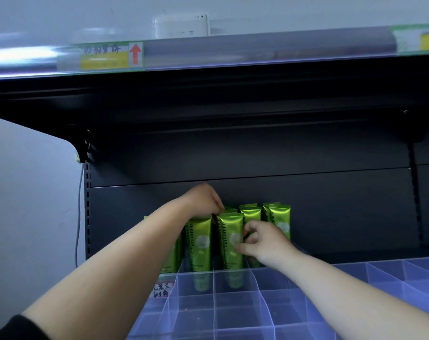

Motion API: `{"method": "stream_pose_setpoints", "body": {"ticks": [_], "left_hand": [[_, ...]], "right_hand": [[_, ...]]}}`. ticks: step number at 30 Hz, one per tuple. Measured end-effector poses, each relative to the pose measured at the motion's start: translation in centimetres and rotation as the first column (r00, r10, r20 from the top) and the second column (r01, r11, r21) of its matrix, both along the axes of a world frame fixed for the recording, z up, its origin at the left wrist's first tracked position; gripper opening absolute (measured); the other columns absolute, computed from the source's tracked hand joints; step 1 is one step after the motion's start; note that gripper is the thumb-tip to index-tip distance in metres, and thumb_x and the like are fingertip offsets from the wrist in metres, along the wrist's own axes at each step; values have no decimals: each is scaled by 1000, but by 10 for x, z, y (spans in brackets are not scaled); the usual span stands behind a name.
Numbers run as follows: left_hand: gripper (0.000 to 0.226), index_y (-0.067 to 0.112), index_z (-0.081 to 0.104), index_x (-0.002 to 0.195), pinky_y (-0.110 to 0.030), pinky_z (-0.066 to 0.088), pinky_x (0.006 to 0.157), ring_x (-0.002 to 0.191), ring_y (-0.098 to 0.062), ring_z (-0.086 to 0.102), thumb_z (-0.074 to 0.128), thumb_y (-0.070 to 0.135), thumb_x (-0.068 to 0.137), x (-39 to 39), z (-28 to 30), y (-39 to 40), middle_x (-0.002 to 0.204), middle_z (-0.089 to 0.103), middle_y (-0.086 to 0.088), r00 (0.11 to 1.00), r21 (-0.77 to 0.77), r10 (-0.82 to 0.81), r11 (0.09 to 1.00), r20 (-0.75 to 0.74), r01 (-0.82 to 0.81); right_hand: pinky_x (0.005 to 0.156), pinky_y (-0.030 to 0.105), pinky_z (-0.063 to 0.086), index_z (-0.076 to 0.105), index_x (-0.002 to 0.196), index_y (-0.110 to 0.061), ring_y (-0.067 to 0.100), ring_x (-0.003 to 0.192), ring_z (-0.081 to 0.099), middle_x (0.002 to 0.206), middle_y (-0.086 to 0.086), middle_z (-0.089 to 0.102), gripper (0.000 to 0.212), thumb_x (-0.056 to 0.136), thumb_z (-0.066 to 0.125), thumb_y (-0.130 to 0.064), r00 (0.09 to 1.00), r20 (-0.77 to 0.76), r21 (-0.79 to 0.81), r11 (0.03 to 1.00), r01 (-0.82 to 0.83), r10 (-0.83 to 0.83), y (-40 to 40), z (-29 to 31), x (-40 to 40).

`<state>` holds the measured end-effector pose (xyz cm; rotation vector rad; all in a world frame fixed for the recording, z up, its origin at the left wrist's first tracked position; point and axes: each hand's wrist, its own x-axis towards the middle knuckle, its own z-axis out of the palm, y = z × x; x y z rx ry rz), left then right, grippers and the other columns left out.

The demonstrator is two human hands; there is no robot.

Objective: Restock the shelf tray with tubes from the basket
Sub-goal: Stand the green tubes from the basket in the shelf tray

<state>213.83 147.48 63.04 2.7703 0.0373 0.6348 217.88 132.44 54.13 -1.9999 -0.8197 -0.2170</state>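
Observation:
Several green "Chamomile" tubes stand upright at the back of the clear divided shelf tray (pixel 233 300). My left hand (pixel 203 201) reaches over the rows and pinches the top of a tube behind the front ones. My right hand (pixel 261 241) has its fingers curled against the side of the front middle tube (pixel 229 239). Another front tube (pixel 200 244) stands to its left, and more tubes (pixel 279 217) stand to the right. The basket is out of view.
The tray's clear dividers form lanes running toward me, with more compartments (pixel 385 273) to the right. A dark shelf (pixel 208 99) with a price strip (pixel 110 56) hangs overhead. A slotted upright (pixel 87 207) and a cable (pixel 79 217) run down the left side.

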Motion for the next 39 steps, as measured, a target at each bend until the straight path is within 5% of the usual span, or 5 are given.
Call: {"method": "stream_pose_setpoints", "body": {"ticks": [7,13,20,26,39], "left_hand": [[15,9,75,89,-25,52,78,77,-16,65,61,10,83,-7,11,-5,78,68,1,999,-65,9,998,53,-6],[18,19,74,85,-36,54,86,93,-22,64,57,19,82,-28,21,-13,96,71,-1,983,93,86,990,161,-102],[15,23,68,83,-30,51,73,86,-26,63,53,23,84,-61,14,-53,91,68,1,961,285,44,950,275,-125],[17,22,64,85,-30,36,89,86,-24,60,47,23,87,-74,-6,-121,88,68,1,941,427,-126,904,314,-22],[23,17,37,62,-26,18,47,51,-18,31,41,13,84,-64,-87,-325,61,40,2,910,562,-390,788,139,252]], "right_hand": [[51,22,35,48,72,-22,9,60,51,73,0,61,32,71,80,-25,998,-17,-24,997,67,-67,-2,5,-4],[55,20,37,56,88,-18,14,76,57,83,0,65,33,70,80,-31,991,-13,87,987,132,-132,-15,27,-16],[64,23,46,56,82,-25,13,72,56,72,-12,58,6,83,58,-19,908,319,-36,954,298,-271,-69,64,-47],[67,29,39,55,94,-24,22,85,55,90,-5,62,14,88,42,-20,690,642,-194,800,568,-334,-139,66,-91],[63,29,28,39,86,-21,24,97,60,103,-1,63,7,93,38,-21,561,740,-515,224,827,-372,-331,-12,-135]]}}
